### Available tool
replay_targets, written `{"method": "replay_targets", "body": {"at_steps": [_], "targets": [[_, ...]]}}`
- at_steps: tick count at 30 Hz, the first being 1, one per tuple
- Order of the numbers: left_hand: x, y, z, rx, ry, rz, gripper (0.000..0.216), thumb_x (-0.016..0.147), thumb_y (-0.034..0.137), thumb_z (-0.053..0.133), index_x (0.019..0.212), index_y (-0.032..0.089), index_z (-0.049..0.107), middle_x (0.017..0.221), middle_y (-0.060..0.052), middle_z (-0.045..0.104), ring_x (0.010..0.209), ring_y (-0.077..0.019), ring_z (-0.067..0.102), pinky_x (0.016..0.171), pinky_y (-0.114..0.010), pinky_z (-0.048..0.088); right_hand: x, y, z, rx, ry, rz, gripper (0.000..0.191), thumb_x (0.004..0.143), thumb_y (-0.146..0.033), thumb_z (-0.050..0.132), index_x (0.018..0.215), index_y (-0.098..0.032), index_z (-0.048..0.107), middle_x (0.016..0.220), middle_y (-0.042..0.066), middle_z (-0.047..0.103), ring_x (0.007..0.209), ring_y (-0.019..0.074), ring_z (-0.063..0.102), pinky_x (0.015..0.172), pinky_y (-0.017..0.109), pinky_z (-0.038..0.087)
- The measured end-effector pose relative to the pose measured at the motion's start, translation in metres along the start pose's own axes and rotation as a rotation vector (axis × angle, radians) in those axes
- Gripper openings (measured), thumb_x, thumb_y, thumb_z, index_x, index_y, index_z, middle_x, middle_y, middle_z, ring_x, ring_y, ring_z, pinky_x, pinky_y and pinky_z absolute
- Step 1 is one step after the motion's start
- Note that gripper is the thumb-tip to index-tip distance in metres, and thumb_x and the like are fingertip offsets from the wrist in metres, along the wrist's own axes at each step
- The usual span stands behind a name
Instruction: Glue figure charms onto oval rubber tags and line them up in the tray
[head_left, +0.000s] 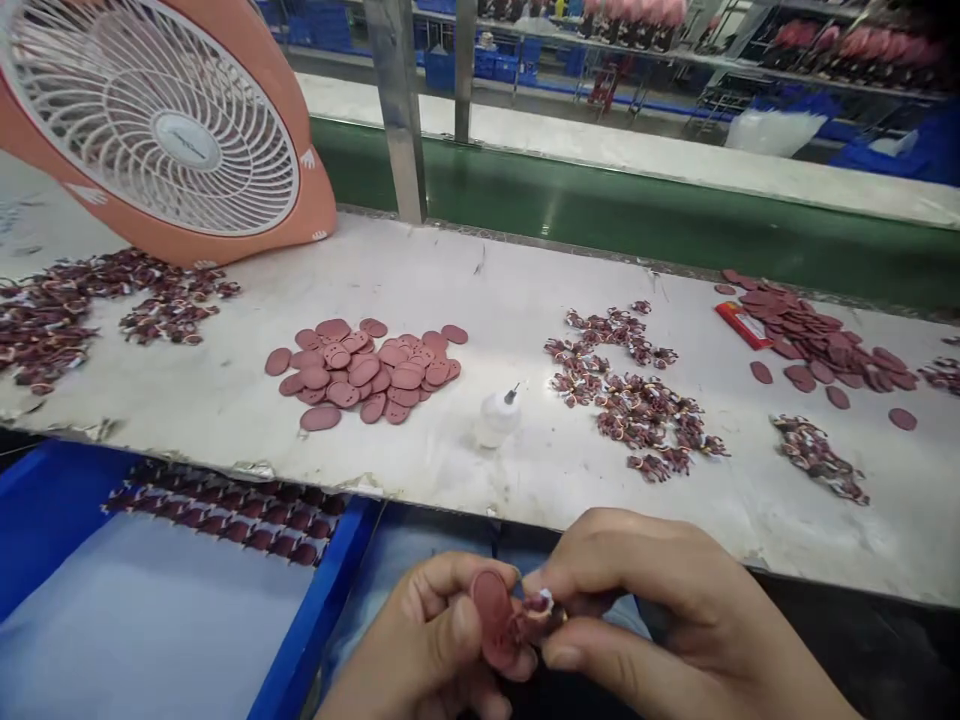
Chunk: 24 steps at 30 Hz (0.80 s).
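Note:
Close to me, below the table's front edge, my left hand [442, 640] pinches a reddish-brown oval disc [492, 610] between thumb and fingers. My right hand [637, 600] grips a small dark-red piece with white and tan bits [538, 612], pressed against the disc's right side. Parts of both are covered by my fingers. On the table beyond lie a pile of similar oval discs [365, 370], some with small holes, and a cluster of small dark-red pieces [652, 420]. Between these piles stands a white squeeze bottle [496, 420] with a thin dark tip.
An orange fan [315, 200] stands at the back left, near more small pieces [45, 310]. Discs [817, 335] and a red packet [742, 326] lie at the right. A blue tray [300, 650] with rows of pieces sits lower left. A metal post [401, 120] rises behind the table.

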<state>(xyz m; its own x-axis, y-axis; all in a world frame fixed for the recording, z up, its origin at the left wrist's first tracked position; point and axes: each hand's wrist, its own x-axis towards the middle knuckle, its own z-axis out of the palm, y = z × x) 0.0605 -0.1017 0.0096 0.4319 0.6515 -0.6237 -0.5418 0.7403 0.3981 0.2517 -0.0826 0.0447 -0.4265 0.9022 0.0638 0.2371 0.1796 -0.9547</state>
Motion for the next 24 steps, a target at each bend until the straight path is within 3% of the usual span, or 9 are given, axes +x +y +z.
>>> {"method": "replay_targets", "body": {"at_steps": [8,24], "targets": [[-0.002,-0.003,-0.006,-0.025,-0.071,0.0,0.031,0.059,0.041,0.088,0.072,0.015,0.078,0.06,0.0,0.07,0.056,-0.0085,0.064,0.046,-0.014,0.051,0.006,-0.006,0.005,-0.052,-0.015,-0.037,0.011,0.082,-0.011,0.076,0.09,-0.018,0.073,0.074,0.0,0.071,0.066,0.0071,0.067,0.065,0.01,0.051],[-0.001,-0.005,-0.01,-0.031,-0.04,0.022,0.031,0.059,0.043,0.088,0.072,0.016,0.078,0.063,0.001,0.07,0.059,-0.0086,0.065,0.048,-0.014,0.052,0.014,-0.008,0.003,-0.147,-0.12,-0.045,0.011,0.085,-0.012,0.071,0.09,-0.021,0.071,0.075,-0.002,0.073,0.066,0.0078,0.069,0.065,0.012,0.052]]}}
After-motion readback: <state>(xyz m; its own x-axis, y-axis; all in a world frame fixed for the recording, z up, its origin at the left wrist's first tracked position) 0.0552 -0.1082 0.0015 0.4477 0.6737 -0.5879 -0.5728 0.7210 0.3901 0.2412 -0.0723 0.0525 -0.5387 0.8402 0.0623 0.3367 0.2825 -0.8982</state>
